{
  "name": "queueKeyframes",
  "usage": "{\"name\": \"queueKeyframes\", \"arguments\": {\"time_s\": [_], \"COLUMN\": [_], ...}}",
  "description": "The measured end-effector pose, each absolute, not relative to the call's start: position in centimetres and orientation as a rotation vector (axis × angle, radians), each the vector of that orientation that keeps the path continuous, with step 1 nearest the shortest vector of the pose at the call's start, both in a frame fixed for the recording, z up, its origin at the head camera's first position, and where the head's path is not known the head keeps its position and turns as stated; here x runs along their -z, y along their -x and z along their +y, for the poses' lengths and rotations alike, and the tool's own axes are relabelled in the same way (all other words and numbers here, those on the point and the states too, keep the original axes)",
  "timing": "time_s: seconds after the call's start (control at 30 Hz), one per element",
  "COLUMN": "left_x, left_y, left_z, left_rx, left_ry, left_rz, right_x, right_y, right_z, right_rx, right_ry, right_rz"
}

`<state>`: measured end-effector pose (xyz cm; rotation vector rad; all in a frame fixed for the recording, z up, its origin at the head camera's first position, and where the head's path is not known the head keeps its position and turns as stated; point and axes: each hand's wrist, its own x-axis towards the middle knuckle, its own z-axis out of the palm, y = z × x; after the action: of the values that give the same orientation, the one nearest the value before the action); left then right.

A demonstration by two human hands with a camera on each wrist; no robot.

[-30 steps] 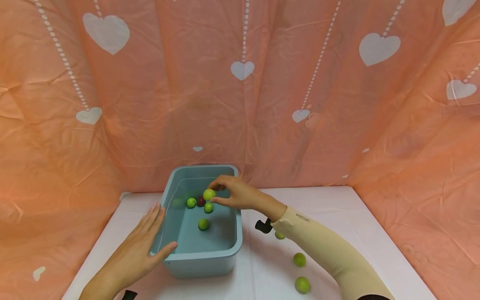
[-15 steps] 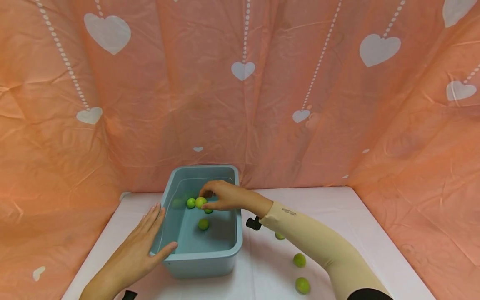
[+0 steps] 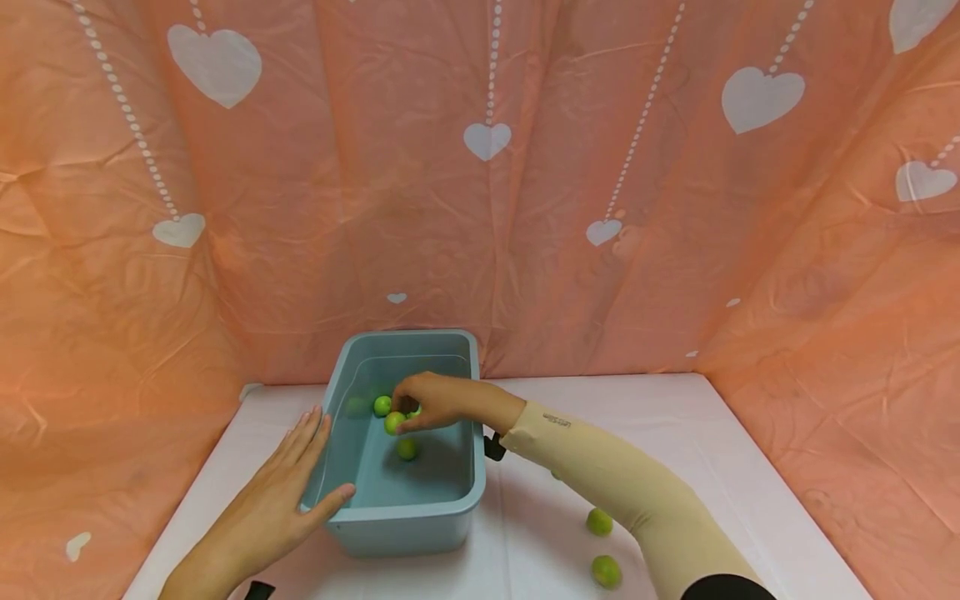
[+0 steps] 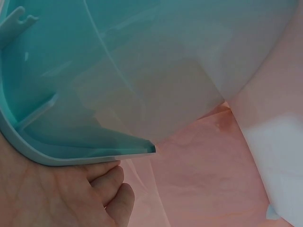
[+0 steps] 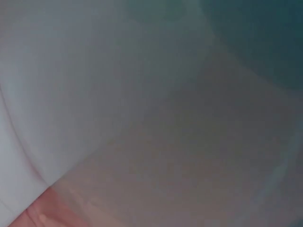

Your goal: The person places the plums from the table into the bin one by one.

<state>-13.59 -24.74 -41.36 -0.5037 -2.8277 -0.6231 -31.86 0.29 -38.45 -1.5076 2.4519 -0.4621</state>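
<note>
A blue-grey plastic bin (image 3: pixel 405 509) stands on the table. Reaching over its right wall, my right hand (image 3: pixel 438 401) pinches a yellow-green lime (image 3: pixel 393 422) between thumb and fingers, low inside. One lime (image 3: pixel 382 406) lies just left of those fingertips and another lime (image 3: pixel 407 449) nearer me; a third shows partly behind the hand. My left hand (image 3: pixel 281 487) rests along the bin's left rim, fingers straight, thumb over the front corner. In the left wrist view, the left hand's fingers (image 4: pixel 111 184) lie against the outside of the rim. The right wrist view is blurred.
On the white tablecloth (image 3: pixel 532 533) right of the bin are a lime (image 3: pixel 599 522) and another lime (image 3: pixel 606 572), with one more mostly hidden by the right forearm sleeve (image 3: pixel 600 458). An orange curtain (image 3: pixel 420 208) with white hearts encloses the back and sides.
My right hand has moved left and down into the bin with the lime it pinches. A dark red round fruit seen earlier is now hidden behind that hand. The left hand stays put.
</note>
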Motion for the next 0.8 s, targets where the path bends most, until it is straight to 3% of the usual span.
{"name": "queueKeyframes", "arguments": {"time_s": [0.37, 0.8], "left_x": [41.36, 41.33], "left_y": [13.64, 13.59], "left_z": [-24.68, -24.69], "left_rx": [0.624, 0.629], "left_ry": [0.506, 0.504], "left_rz": [-2.832, -2.834], "right_x": [38.89, 38.87], "right_y": [31.68, 31.73], "right_z": [-0.4, -0.5], "right_rx": [0.335, 0.365], "right_ry": [1.388, 1.44], "right_rz": [2.43, 2.399]}}
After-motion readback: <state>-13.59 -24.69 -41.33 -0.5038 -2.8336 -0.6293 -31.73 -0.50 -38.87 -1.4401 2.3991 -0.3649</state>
